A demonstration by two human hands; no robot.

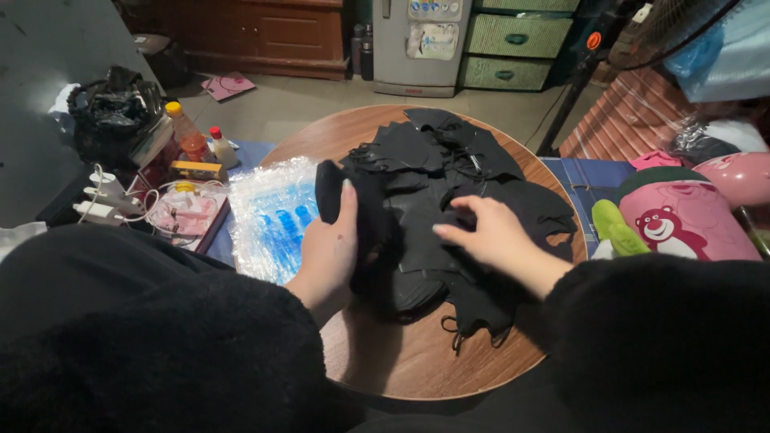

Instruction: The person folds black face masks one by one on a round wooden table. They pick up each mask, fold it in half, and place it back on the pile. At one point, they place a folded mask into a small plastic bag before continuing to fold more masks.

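Presently, the left hand [330, 250] is closed around a small stack of black face masks [330, 188], thumb on the near face, held upright at the left edge of a loose pile of black masks [449, 160] covering the middle of the round wooden table [401, 361]. The right hand [485, 232] lies flat on that pile, fingers extended and grasping nothing. A clear plastic bag with blue contents [269, 216] sits just left of the table beside the left hand.
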